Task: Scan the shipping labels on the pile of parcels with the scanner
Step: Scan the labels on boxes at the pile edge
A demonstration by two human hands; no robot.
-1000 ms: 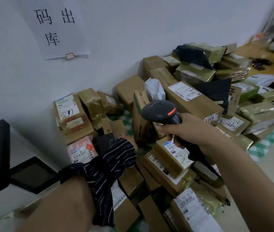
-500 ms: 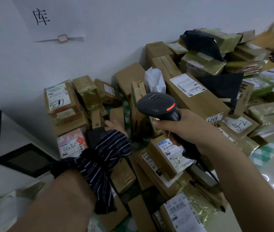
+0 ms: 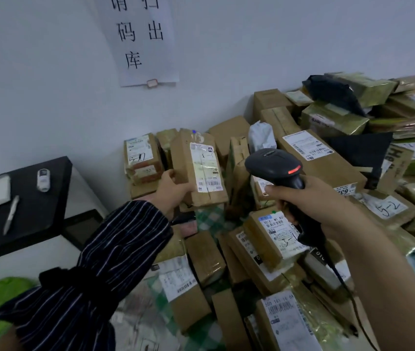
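My left hand [image 3: 173, 190] grips a brown cardboard parcel [image 3: 187, 160] by its lower left side and holds it upright above the pile, its white shipping label [image 3: 205, 171] facing me. My right hand [image 3: 302, 198] grips the handle of a black barcode scanner [image 3: 274, 167], whose red light glows. The scanner head sits just right of the held parcel, pointing away toward the pile. A large pile of brown and green-taped parcels [image 3: 302, 224] covers the checked cloth against the wall.
A black desk surface [image 3: 44, 198] stands at the left with a pen [image 3: 11, 215] and a small white device [image 3: 43, 179] on it. A paper sign [image 3: 143, 39] hangs on the white wall. Something green [image 3: 1, 297] lies at the lower left. Black bags [image 3: 358, 153] lie among the parcels.
My left hand has lifted a parcel out of the pile and turned its label toward me. The scanner has stayed near the middle while my view shifted left and up.
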